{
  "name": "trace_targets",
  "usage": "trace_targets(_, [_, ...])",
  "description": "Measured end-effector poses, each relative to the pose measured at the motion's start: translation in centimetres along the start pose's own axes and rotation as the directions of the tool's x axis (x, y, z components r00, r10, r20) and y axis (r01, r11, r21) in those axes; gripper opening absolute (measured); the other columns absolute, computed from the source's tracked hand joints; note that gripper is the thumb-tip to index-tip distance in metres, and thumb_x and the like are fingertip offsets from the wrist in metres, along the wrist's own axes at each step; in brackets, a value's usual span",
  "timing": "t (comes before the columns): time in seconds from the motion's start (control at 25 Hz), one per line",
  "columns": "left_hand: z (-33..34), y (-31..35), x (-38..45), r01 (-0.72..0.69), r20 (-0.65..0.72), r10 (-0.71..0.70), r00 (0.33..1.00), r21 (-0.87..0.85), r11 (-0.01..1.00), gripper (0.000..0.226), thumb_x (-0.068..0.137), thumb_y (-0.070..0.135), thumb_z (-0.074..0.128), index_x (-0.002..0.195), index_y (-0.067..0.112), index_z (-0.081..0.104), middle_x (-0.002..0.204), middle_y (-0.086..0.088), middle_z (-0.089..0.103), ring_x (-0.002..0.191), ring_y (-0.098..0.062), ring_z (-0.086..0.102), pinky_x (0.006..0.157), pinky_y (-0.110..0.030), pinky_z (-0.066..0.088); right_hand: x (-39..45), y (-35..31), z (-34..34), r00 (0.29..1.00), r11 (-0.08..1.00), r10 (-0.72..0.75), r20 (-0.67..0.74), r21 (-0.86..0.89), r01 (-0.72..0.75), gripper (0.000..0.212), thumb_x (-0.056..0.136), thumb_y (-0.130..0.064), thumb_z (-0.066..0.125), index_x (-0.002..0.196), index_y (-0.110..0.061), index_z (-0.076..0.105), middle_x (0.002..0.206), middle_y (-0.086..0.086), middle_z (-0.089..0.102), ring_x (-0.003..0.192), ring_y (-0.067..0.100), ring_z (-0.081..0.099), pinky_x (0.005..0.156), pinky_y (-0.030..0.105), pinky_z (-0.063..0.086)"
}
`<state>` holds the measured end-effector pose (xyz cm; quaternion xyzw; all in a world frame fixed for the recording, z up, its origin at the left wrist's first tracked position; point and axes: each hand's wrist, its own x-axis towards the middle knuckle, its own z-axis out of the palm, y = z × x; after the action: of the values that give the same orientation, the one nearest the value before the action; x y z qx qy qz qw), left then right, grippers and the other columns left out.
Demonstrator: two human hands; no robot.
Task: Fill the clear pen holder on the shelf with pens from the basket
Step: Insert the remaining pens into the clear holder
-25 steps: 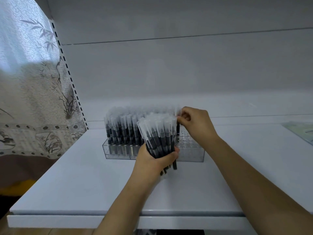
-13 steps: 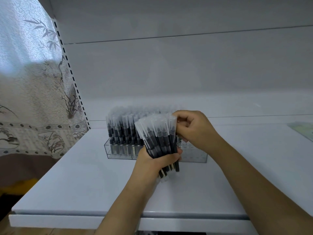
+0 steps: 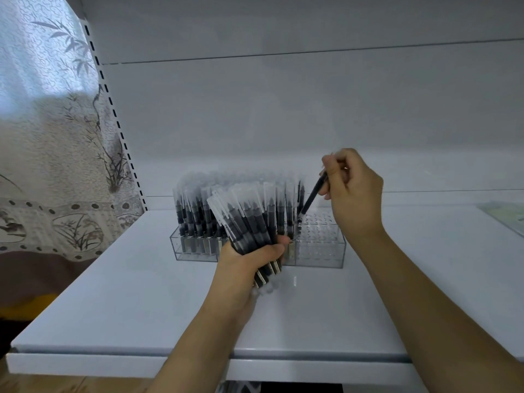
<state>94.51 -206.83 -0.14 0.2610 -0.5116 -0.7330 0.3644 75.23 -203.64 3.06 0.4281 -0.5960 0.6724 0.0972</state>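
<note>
Black pens (image 3: 249, 222) with frosted clear caps fill a clear holder (image 3: 320, 245) on a white shelf (image 3: 141, 293); at nine o'clock, a bamboo-patterned white curtain (image 3: 51, 137).

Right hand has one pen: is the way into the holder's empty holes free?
Probably yes. The right hand pinches a tilted pen, its lower end at the holder's empty right section. The left hand's bundle sits further left.

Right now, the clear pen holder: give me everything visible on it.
The clear pen holder is a long, low box of see-through plastic, lying crosswise on the white shelf. Its top is a grid of small holes. The left part is packed with upright pens; the right end is bare. The right hand tilts a single pen into a hole at the edge of the filled part.
</note>
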Motion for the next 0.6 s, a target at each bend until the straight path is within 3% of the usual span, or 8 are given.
trace_targets(0.2, [-0.1,-0.1,-0.1,0.019,-0.014,-0.019,1.000,0.019,1.000,0.026,0.081,-0.006,0.069,0.078,0.018,0.078,0.080,-0.007,0.072,0.075,-0.022,0.065,0.041,-0.019,0.042,0.1,0.6,0.5,0.991,0.990,-0.015,0.136,-0.135,0.034,0.018,0.102,-0.026,0.053,0.094,-0.012,0.060,0.067,0.004,0.064,0.060,0.013,0.063,0.070,0.039,0.056])
trace_targets(0.32, [0.0,-0.2,-0.2,0.020,-0.005,-0.019,1.000,0.063,0.998,0.027,0.077,-0.002,0.075,0.075,0.025,0.079,0.080,-0.002,0.074,0.076,-0.017,0.067,0.069,-0.033,0.050,0.4,0.2,0.9,0.982,0.974,-0.063,0.180,-0.202,0.100,0.020,0.103,-0.028,0.052,0.093,-0.012,0.058,0.066,0.001,0.062,0.059,0.012,0.062,0.068,0.036,0.054])
trace_targets(0.4, [0.0,-0.2,-0.2,-0.009,0.012,0.009,1.000,0.050,0.999,0.029,0.077,-0.005,0.074,0.075,0.023,0.081,0.084,-0.004,0.075,0.080,-0.018,0.069,0.079,-0.037,0.053,0.5,0.1,1.3,0.972,0.956,-0.095,0.214,-0.253,0.149,0.021,0.103,-0.030,0.051,0.092,-0.013,0.058,0.067,0.000,0.062,0.060,0.013,0.063,0.066,0.034,0.053])
trace_targets(0.6, [-0.1,-0.6,0.3,-0.066,0.041,0.065,0.997,0.019,0.998,0.033,0.082,-0.012,0.065,0.078,0.016,0.081,0.089,-0.011,0.076,0.079,-0.021,0.070,0.078,-0.035,0.059,0.2,1.6,2.2,0.935,0.921,-0.076,0.347,-0.335,0.200,0.032,0.102,-0.036,0.051,0.088,-0.009,0.060,0.069,0.004,0.063,0.064,0.023,0.065,0.068,0.043,0.054])
